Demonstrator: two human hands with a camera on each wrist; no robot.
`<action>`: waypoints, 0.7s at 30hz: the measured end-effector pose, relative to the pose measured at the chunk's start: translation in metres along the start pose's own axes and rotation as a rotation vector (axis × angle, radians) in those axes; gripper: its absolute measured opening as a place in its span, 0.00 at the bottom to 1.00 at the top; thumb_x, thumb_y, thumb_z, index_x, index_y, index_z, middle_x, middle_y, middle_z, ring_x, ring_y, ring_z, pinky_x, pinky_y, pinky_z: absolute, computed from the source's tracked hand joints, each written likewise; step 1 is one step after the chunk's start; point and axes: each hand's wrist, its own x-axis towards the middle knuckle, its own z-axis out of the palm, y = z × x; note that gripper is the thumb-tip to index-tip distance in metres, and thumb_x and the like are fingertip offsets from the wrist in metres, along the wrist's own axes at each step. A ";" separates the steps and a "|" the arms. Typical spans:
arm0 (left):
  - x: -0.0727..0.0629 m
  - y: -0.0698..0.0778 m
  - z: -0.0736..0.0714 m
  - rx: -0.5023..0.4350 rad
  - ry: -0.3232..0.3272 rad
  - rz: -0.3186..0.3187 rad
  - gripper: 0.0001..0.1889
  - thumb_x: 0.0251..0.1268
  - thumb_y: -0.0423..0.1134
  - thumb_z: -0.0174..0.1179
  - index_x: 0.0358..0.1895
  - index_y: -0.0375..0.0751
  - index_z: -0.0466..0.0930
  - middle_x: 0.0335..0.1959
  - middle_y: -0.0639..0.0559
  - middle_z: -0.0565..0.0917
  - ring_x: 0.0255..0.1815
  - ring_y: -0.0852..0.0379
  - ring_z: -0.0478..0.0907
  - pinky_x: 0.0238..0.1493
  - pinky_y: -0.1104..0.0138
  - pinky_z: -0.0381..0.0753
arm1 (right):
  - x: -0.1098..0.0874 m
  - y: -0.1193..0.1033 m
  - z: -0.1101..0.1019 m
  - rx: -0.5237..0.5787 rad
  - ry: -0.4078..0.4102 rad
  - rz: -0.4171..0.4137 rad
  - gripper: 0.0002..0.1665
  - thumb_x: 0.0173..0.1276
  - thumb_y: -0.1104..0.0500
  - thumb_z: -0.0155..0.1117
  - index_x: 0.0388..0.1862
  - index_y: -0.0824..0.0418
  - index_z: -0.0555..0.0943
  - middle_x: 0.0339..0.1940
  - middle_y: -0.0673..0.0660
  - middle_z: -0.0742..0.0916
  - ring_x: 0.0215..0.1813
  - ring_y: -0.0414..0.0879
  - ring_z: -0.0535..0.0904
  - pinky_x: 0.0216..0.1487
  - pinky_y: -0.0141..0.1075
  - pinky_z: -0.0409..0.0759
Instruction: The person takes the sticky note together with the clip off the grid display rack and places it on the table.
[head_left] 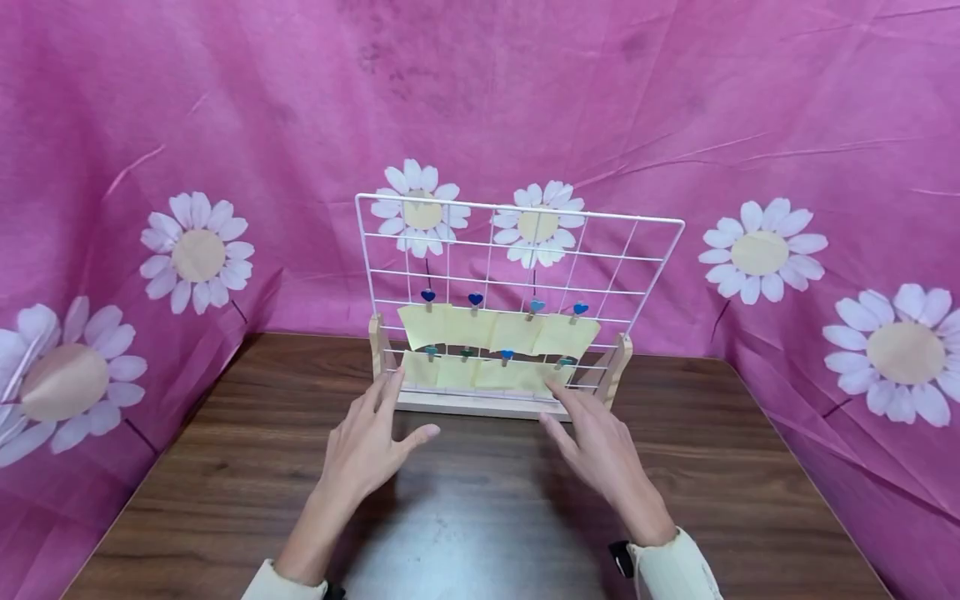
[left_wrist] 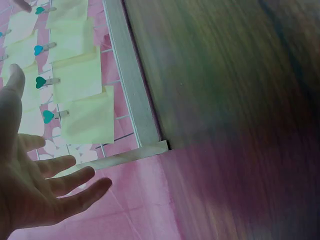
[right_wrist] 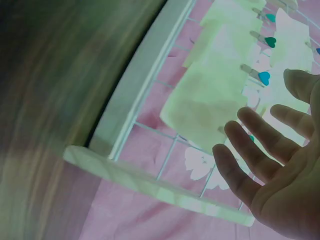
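A white wire grid (head_left: pixel 660 258) stands upright in a wooden stand (head_left: pixel 480 407). Two rows of pale yellow paper notes (head_left: pixel 513 332) hang on it from small clothespins with blue and teal hearts (head_left: pixel 476 298). My left hand (head_left: pixel 363 442) has spread, fairly straight fingers near the stand's left end, empty. On the other side my right hand (head_left: pixel 603 442) reaches toward the lower-right note (head_left: pixel 525 377), its fingertips overlapping the note's corner in the head view. In the right wrist view its fingers (right_wrist: pixel 240 172) are extended, with nothing gripped, and partly hide a teal-hearted clothespin.
The stand sits toward the back of a dark wood-grain table (head_left: pixel 465 517). Behind and on both sides hangs a pink cloth (head_left: pixel 300 100) printed with large white daisies (head_left: pixel 198 254). A side foot of the stand (head_left: pixel 619 367) rises at the right end.
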 end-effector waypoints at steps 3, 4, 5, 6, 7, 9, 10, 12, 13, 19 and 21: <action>0.005 0.001 0.000 -0.024 0.022 -0.018 0.57 0.54 0.85 0.46 0.83 0.63 0.41 0.79 0.45 0.60 0.70 0.34 0.68 0.43 0.37 0.79 | 0.008 -0.001 -0.002 0.021 0.015 -0.007 0.29 0.74 0.50 0.64 0.71 0.54 0.76 0.59 0.59 0.86 0.59 0.56 0.82 0.49 0.57 0.81; 0.006 0.002 0.000 -0.030 0.029 -0.021 0.57 0.53 0.85 0.47 0.83 0.64 0.41 0.79 0.45 0.61 0.69 0.35 0.69 0.42 0.38 0.79 | 0.010 -0.002 -0.002 0.029 0.022 -0.011 0.28 0.74 0.51 0.65 0.71 0.54 0.76 0.57 0.58 0.86 0.57 0.55 0.83 0.48 0.57 0.81; 0.008 0.002 0.000 -0.039 0.038 -0.022 0.58 0.52 0.85 0.48 0.83 0.63 0.41 0.78 0.44 0.62 0.68 0.35 0.70 0.42 0.38 0.79 | 0.013 -0.003 -0.003 0.039 0.030 -0.015 0.28 0.73 0.52 0.66 0.71 0.54 0.76 0.56 0.58 0.87 0.55 0.55 0.84 0.47 0.57 0.81; 0.009 0.002 0.000 -0.050 0.045 -0.024 0.58 0.51 0.85 0.48 0.83 0.63 0.42 0.78 0.44 0.63 0.67 0.35 0.71 0.41 0.38 0.79 | 0.015 -0.004 -0.003 0.049 0.037 -0.019 0.28 0.73 0.53 0.66 0.70 0.54 0.77 0.54 0.57 0.88 0.53 0.54 0.84 0.46 0.56 0.82; 0.010 0.003 0.000 -0.062 0.050 -0.026 0.58 0.51 0.85 0.49 0.83 0.63 0.43 0.77 0.44 0.63 0.67 0.35 0.71 0.42 0.38 0.79 | 0.017 -0.005 -0.003 0.058 0.045 -0.024 0.28 0.72 0.54 0.67 0.69 0.55 0.77 0.52 0.57 0.88 0.52 0.54 0.85 0.45 0.56 0.82; 0.011 0.002 0.001 -0.097 0.060 -0.034 0.59 0.50 0.85 0.51 0.83 0.61 0.45 0.77 0.44 0.65 0.67 0.35 0.72 0.45 0.36 0.77 | 0.021 -0.009 -0.002 0.075 0.057 -0.033 0.28 0.70 0.55 0.69 0.68 0.56 0.78 0.47 0.56 0.89 0.48 0.54 0.86 0.43 0.55 0.82; 0.011 0.002 0.001 -0.117 0.063 -0.041 0.59 0.50 0.85 0.52 0.83 0.60 0.46 0.77 0.44 0.65 0.67 0.35 0.72 0.47 0.35 0.76 | 0.023 -0.011 -0.001 0.085 0.058 -0.038 0.28 0.69 0.55 0.70 0.67 0.56 0.79 0.46 0.56 0.89 0.46 0.54 0.87 0.42 0.54 0.82; 0.011 0.001 0.002 -0.164 0.069 -0.060 0.59 0.50 0.83 0.55 0.83 0.60 0.46 0.76 0.44 0.67 0.67 0.35 0.72 0.51 0.34 0.74 | 0.027 -0.017 0.000 0.107 0.057 -0.037 0.28 0.68 0.55 0.71 0.66 0.56 0.80 0.44 0.54 0.90 0.44 0.52 0.88 0.41 0.52 0.82; 0.012 0.001 0.002 -0.187 0.073 -0.069 0.59 0.51 0.81 0.57 0.83 0.60 0.46 0.75 0.44 0.68 0.67 0.35 0.73 0.53 0.34 0.74 | 0.029 -0.020 0.001 0.124 0.056 -0.037 0.28 0.68 0.55 0.72 0.66 0.57 0.80 0.43 0.54 0.90 0.42 0.50 0.88 0.40 0.50 0.83; 0.019 0.001 0.001 -0.323 0.116 -0.110 0.54 0.56 0.68 0.68 0.82 0.58 0.48 0.65 0.43 0.79 0.56 0.42 0.82 0.55 0.37 0.74 | 0.045 -0.035 0.003 0.237 0.069 -0.027 0.25 0.67 0.56 0.73 0.63 0.57 0.82 0.37 0.51 0.90 0.33 0.42 0.87 0.33 0.41 0.84; 0.021 0.001 0.000 -0.361 0.129 -0.116 0.54 0.56 0.67 0.68 0.82 0.58 0.49 0.64 0.43 0.80 0.55 0.44 0.83 0.56 0.38 0.73 | 0.051 -0.039 0.003 0.269 0.071 -0.019 0.25 0.67 0.56 0.73 0.62 0.57 0.82 0.36 0.51 0.90 0.32 0.42 0.87 0.32 0.40 0.84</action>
